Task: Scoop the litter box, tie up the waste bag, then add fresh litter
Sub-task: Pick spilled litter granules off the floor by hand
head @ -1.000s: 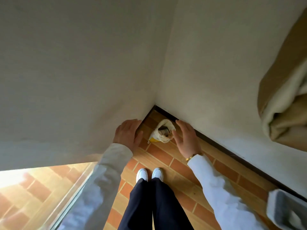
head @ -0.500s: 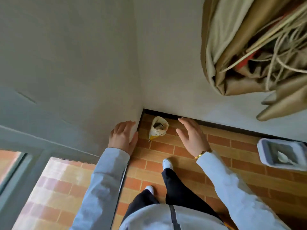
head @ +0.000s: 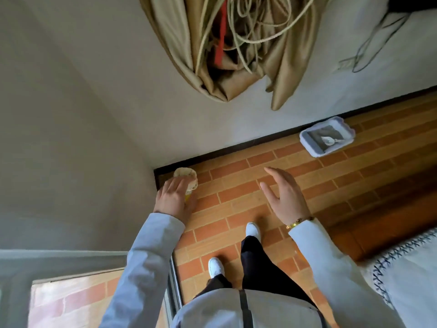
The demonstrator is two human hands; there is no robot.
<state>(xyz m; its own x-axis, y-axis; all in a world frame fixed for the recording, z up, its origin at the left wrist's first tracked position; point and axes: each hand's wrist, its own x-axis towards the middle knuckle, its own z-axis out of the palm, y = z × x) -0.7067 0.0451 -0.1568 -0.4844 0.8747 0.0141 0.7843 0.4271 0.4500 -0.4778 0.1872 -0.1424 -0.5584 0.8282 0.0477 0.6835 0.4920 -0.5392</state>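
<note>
Head view: litter box (head: 305, 140) long axis apparently parallel to wall (head: 165, 129).

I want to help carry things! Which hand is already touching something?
The left hand, by the wall corner. It rests on the small bag on the floor. The right hand hovers over the tiles with fingers spread, touching nothing.

Your left hand (head: 176, 197) overlaps the bag (head: 186, 177) in the floor (head: 236, 192) corner; the litter box (head: 327, 136) sits far right against the wall (head: 165, 124).
</note>
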